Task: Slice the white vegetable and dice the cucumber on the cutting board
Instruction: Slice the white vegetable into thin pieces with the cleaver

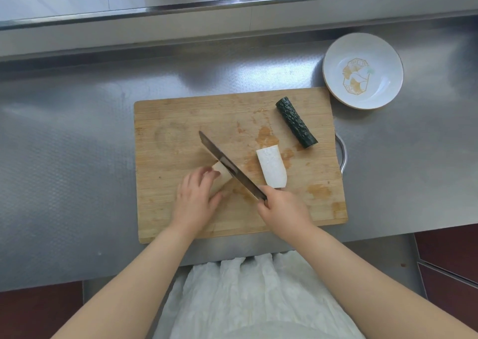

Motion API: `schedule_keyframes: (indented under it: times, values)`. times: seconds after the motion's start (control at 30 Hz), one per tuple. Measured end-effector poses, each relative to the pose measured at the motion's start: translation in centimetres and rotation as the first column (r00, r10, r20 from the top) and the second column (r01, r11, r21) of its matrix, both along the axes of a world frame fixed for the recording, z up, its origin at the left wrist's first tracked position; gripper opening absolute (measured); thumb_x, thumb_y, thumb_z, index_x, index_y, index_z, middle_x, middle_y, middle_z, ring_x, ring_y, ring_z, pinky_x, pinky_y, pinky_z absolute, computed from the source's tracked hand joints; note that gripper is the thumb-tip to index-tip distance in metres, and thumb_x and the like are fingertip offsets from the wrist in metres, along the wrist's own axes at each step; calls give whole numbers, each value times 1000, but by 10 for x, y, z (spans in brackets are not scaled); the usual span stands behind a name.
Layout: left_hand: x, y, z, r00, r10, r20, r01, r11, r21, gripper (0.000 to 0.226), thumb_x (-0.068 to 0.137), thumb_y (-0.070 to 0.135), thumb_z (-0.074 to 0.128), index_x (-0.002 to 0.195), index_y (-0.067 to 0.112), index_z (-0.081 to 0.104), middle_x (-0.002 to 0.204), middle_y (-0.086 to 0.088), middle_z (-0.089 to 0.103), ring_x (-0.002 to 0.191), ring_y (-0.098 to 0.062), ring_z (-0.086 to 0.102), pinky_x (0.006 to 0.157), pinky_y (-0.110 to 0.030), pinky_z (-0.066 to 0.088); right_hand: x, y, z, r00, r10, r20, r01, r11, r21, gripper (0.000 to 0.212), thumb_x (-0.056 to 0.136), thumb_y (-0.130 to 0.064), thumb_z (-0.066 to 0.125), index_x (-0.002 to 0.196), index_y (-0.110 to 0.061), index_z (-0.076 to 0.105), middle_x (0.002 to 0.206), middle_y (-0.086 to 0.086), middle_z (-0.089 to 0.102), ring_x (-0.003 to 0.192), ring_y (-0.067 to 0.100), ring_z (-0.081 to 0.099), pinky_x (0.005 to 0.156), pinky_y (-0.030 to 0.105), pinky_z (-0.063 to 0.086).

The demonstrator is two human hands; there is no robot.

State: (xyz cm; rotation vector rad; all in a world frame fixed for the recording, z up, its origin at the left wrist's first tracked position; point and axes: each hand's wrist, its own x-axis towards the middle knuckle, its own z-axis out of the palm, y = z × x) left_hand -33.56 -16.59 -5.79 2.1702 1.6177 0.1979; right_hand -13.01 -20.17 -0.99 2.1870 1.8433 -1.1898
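The white vegetable, a pale cut length (222, 176), lies on the scratched wooden cutting board (181, 121) under my left hand (195, 196), whose grip curls over it, while my right hand (282, 210) is clamped on the handle of the long steel knife (227, 164) laid across it; I judge the slicing has barely begun, so next I press the blade straight down, fingertips tucked back. A second white piece (271, 166) lies just beside, the dark green bumpy cucumber (296, 122) waits uncut at the far right, and the round white plate with a gold motif (333, 64) on the steel worktop (77, 132) holds nothing.

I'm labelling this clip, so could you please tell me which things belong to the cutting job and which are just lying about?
In the job:
held white piece
loose white piece
cucumber
knife
cutting board
left hand
right hand

Lying about:
plate
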Motion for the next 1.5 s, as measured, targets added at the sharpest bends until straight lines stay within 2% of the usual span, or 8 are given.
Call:
schedule_keyframes:
  times: [0.13, 0.23, 0.33, 0.53, 0.67, 1.0, 1.27, 1.5]
  values:
    - [9, 16, -5, 991, -65, 113, 36, 971, 237, 17, 87, 21, 62, 87, 4, 68, 93, -13, 63, 83, -33, 57, 69, -41, 49, -8, 2, 1, 999, 0, 37, 1, 1000, -17, 34, 93, -26, 41, 125, -28, 50, 63, -11, 51, 64, 18, 54, 49, 28, 39]
    - [13, 25, -11, 984, -125, 124, 81, 947, 310, 10, 84, 11, 67, 79, 3, 67, 85, -12, 63, 74, -32, 56, 63, -39, 49, -12, 8, 1, 998, -61, 22, 63, 988, -141, 21, 91, -24, 41, 107, -22, 54, 67, -7, 53, 64, 16, 53, 48, 27, 40]
    - [10, 25, -18, 977, -159, 139, 106, 939, 328, 10, 84, 9, 66, 79, 1, 66, 86, -13, 63, 74, -32, 55, 63, -39, 49, -20, 10, 4, 994, -108, 15, 109, 979, -174, 16, 92, -22, 41, 99, -21, 55, 68, -5, 54, 60, 14, 52, 47, 26, 38]
    - [8, 27, -23, 974, -180, 135, 118, 921, 371, 24, 90, 19, 53, 82, 1, 66, 84, -16, 63, 76, -30, 51, 62, -36, 45, -39, -4, 17, 990, -21, 142, 24, 1000, -18, 33, 95, -17, 39, 125, -26, 49, 81, 2, 65, 69, 26, 60, 50, 28, 37]
    - [8, 25, -25, 980, -157, 122, 105, 929, 354, 29, 87, 19, 49, 86, -4, 68, 84, -19, 64, 83, -28, 44, 68, -37, 41, -45, -11, 24, 981, 37, 189, -41, 999, 16, 32, 93, -13, 40, 122, -24, 46, 81, 3, 64, 69, 27, 61, 51, 29, 33]
    - [9, 28, -24, 969, -169, 183, 99, 935, 339, 27, 89, 15, 49, 84, -4, 68, 84, -18, 63, 80, -27, 45, 67, -37, 42, -47, -4, 21, 986, 0, 165, 3, 1000, -22, 32, 93, -11, 40, 120, -23, 50, 84, 5, 66, 73, 28, 63, 50, 28, 39]
    - [7, 28, -29, 969, -153, 193, 86, 945, 317, 26, 88, 15, 50, 77, -3, 65, 79, -18, 60, 79, -27, 43, 67, -36, 40, -50, 1, 24, 982, 20, 188, -13, 999, -40, 28, 91, -6, 42, 113, -20, 50, 81, 3, 64, 61, 25, 48, 42, 25, 22]
    - [7, 28, -28, 965, -158, 207, 94, 953, 288, 28, 87, 16, 49, 80, -5, 66, 83, -18, 62, 82, -28, 44, 70, -38, 42, -52, -3, 24, 979, 20, 203, -18, 1000, -12, 30, 93, -10, 41, 120, -21, 48, 81, 2, 63, 69, 26, 59, 50, 28, 33]
